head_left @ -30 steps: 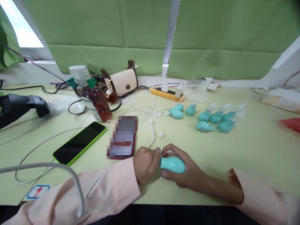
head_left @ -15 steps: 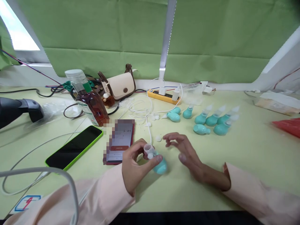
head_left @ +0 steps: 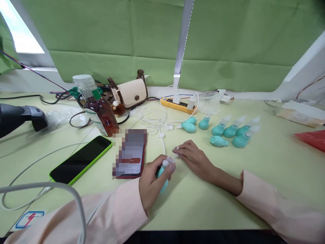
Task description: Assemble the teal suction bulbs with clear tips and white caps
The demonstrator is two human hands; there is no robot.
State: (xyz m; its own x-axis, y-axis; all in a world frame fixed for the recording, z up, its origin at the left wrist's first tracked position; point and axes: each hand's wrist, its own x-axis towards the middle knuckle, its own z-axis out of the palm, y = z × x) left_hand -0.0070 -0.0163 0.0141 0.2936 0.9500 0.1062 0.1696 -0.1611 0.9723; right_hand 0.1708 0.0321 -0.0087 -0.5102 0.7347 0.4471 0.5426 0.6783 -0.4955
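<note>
My left hand (head_left: 153, 179) is wrapped round a teal nasal aspirator bulb (head_left: 163, 178), tilted, with a clear collar (head_left: 170, 159) and a small white knob at its top. Facing it, my right hand (head_left: 194, 159) rests low over the table, its fingertips closed on a small white piece (head_left: 177, 148) that is mostly covered. Beyond the right hand, several teal aspirators (head_left: 231, 130) with clear tips stand in a group. One bulb without a tip (head_left: 218, 141) lies on its side in front of them. Another bulb (head_left: 188, 127) lies further left.
Small white parts (head_left: 167, 127) lie by a tangle of white cable (head_left: 149, 117). A red-cased phone (head_left: 130, 159) and a green-cased phone (head_left: 81, 159) lie left. Behind are a bottle (head_left: 100, 113), a handbag (head_left: 133, 93) and a yellow power strip (head_left: 177, 105). A red packet (head_left: 312, 138) is far right.
My right hand has moved left and down and closed on the white piece that lay on the table. My left hand has turned the bulb, swinging its collar to the right.
</note>
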